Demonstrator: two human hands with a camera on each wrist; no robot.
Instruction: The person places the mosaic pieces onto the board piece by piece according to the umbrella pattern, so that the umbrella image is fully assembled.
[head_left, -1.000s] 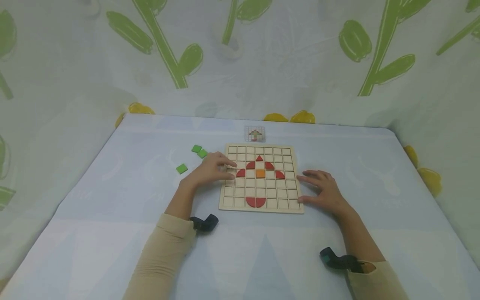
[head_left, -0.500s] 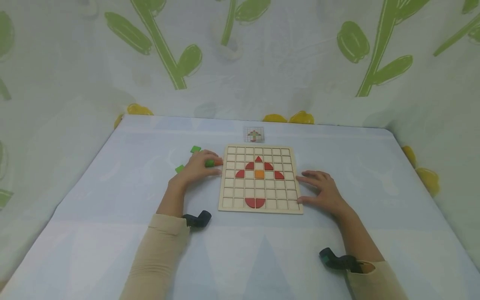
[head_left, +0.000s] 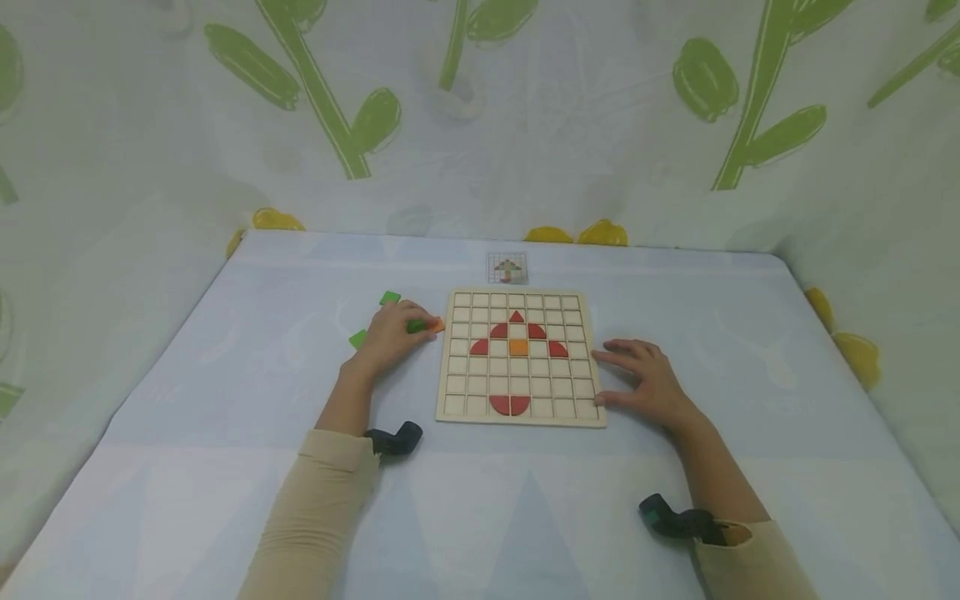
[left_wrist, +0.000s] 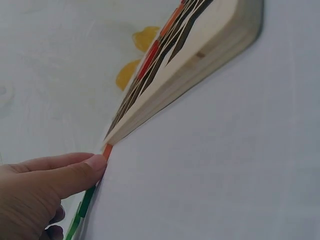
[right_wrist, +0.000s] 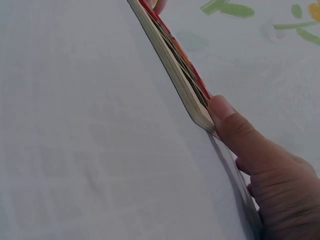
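Observation:
A wooden grid board lies flat on the table, bearing several red pieces, among them a red triangle, and an orange square. Beside its left edge my left hand pinches a small orange tile between thumb and fingers; the left wrist view shows the tile at the thumb tip, close to the board's side. A green tile shows under that hand. My right hand rests its thumb and fingertips on the board's right edge, fingers spread apart. The right wrist view shows the thumb against the board's corner.
Two more green tiles lie left of the board, one partly behind the left hand. A small picture card with a gridded pattern lies beyond the board. A leaf-patterned curtain stands behind the table.
My left hand has drawn back leftward from over the board to beside it, and its fingers have closed on the orange tile. The right hand stays in place.

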